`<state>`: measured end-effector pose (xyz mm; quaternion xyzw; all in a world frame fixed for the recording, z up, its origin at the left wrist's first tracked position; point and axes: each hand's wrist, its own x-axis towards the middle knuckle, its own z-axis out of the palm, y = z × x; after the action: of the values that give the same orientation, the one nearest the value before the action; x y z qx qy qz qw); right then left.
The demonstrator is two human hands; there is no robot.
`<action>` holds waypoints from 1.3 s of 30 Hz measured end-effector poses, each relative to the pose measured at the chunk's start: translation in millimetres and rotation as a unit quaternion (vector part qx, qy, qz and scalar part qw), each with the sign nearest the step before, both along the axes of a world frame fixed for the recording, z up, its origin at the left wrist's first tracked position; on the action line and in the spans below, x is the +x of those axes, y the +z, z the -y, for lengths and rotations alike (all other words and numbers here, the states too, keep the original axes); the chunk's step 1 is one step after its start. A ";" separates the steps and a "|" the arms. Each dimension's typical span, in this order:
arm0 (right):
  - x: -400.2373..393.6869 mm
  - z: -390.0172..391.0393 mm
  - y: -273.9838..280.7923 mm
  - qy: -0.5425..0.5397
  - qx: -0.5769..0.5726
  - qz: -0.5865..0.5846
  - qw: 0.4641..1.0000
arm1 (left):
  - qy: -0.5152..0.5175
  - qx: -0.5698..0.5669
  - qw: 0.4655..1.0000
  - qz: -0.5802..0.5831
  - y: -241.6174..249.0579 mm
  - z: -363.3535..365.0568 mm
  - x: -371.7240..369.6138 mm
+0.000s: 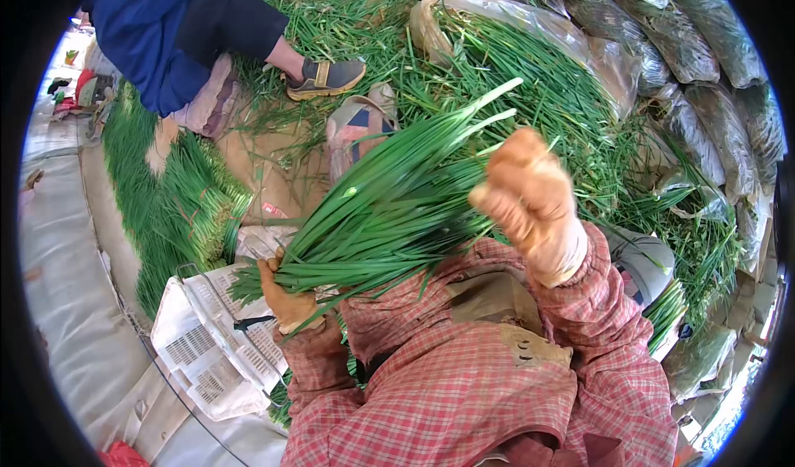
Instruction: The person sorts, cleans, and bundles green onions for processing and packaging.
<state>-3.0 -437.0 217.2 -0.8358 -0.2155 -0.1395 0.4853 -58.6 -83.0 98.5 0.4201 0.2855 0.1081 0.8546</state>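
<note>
A big bunch of long green leafy stalks (381, 198) lies slantwise before my chest, its pale ends pointing up and right. My left hand (290, 297), in a tan glove, is closed round the bunch's lower left end. Close to the pale ends is my right hand (530, 202), gloved too and raised, with its fingers curled together. Motion blurs it, and whether anything is inside the fingers cannot be made out. A white plastic basket (219, 334) stands below my left hand.
Loose stalks (530, 61) spill from a clear plastic bag (563, 20) ahead. Filled plastic bags (687, 28) are stacked at the right. Bundled stalks (186, 210) lie at the left, beside a person in blue (149, 36) whose shoe (327, 78) rests on scattered stalks.
</note>
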 end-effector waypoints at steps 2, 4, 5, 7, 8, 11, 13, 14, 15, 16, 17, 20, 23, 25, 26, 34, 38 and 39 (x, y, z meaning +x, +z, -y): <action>18.0 12.3 -23.5 -0.199 -0.024 0.025 0.979 | 0.008 0.006 1.000 -0.014 3.3 -0.5 0.0; 41.9 26.7 -30.5 -0.267 -0.148 0.029 0.952 | 0.026 -0.001 0.999 -0.039 7.5 6.8 3.9; 48.7 30.4 -44.9 -0.256 -0.160 0.032 0.953 | 0.025 0.001 0.999 -0.042 8.4 7.7 5.3; 55.5 32.2 -68.1 -0.202 -0.192 -0.011 0.960 | 0.023 0.003 0.998 -0.051 8.9 9.7 6.4; 56.9 30.8 -78.8 -0.206 -0.201 0.005 0.958 | 0.009 -0.029 0.999 -0.035 11.1 11.0 5.9; 57.0 23.3 -87.1 -0.207 -0.218 0.037 0.953 | 0.022 -0.030 0.999 -0.039 12.1 10.1 5.4; 52.8 17.0 -87.7 -0.206 -0.229 0.079 0.948 | 0.010 -0.009 0.999 -0.029 14.7 11.7 4.1; 45.7 10.4 -86.2 -0.200 -0.232 0.051 0.950 | 0.005 -0.018 1.000 -0.019 14.1 11.0 4.0; 32.9 1.5 -77.4 -0.168 -0.179 -0.003 0.969 | 0.000 -0.027 1.000 -0.007 14.1 10.4 4.5; 16.7 -8.7 -61.9 -0.077 -0.013 -0.068 0.995 | 0.005 -0.021 1.000 -0.009 15.3 11.8 5.6; -3.5 -17.5 -44.4 0.009 0.111 -0.151 0.982 | 0.014 -0.012 1.000 -0.010 17.3 15.4 6.9; -9.8 -20.1 -5.1 0.584 0.381 -0.155 0.700 | 0.015 0.010 1.000 -0.007 27.5 21.8 10.6; -8.3 -4.0 -21.5 0.262 0.115 -0.107 0.952 | 0.002 0.005 1.000 0.025 45.0 29.4 16.7; 10.6 -18.8 -29.2 -0.034 -0.111 -0.020 0.993 | 0.004 0.010 0.999 0.050 56.5 37.3 23.0; 17.9 -28.4 -36.1 -0.033 -0.099 -0.022 0.994 | -0.014 0.013 0.997 0.077 60.3 39.1 23.6; 36.9 -59.2 -65.3 -0.011 -0.058 0.066 0.996 | -0.039 0.010 0.995 0.089 76.6 48.4 26.8; 40.8 -1.2 -62.7 -0.141 0.536 -0.142 0.820 | -0.007 -0.019 0.997 0.073 57.1 31.8 27.9; 43.4 33.2 -73.6 -0.146 0.638 -0.154 0.740 | -0.023 -0.023 0.996 0.081 53.7 25.2 27.8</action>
<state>40.4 -470.2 143.6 -0.3623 0.1265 -0.1832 0.9051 -30.9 -108.3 152.2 0.3961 0.2081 0.1158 0.8868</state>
